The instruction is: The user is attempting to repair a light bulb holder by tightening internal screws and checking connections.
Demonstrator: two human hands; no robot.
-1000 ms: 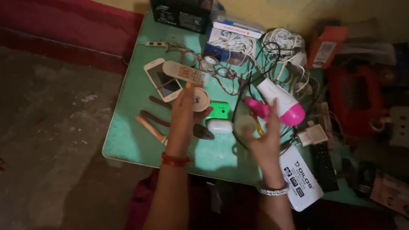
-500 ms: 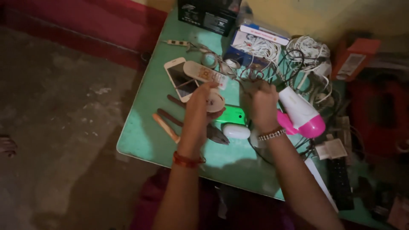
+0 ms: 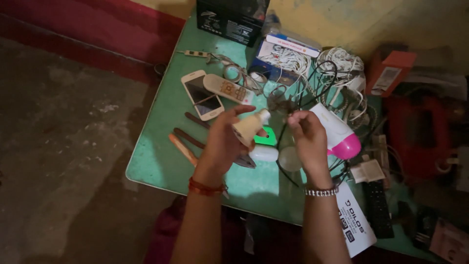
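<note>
Left hand (image 3: 222,142) grips cream bulb base (image 3: 249,128); black box (image 3: 229,20) (white label) behind.

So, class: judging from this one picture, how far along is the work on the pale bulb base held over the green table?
Done: the cream bulb base is lifted off the green table, its round translucent dome lying apart. In hand: the left hand grips the base; the right hand pinches something small beside it. Left: base and dome remain separate.

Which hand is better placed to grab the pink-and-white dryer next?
Right, probably. The right hand is raised just beside the dryer, fingers pinched with little in them. The left hand grips a bulb base, farther from it.
</note>
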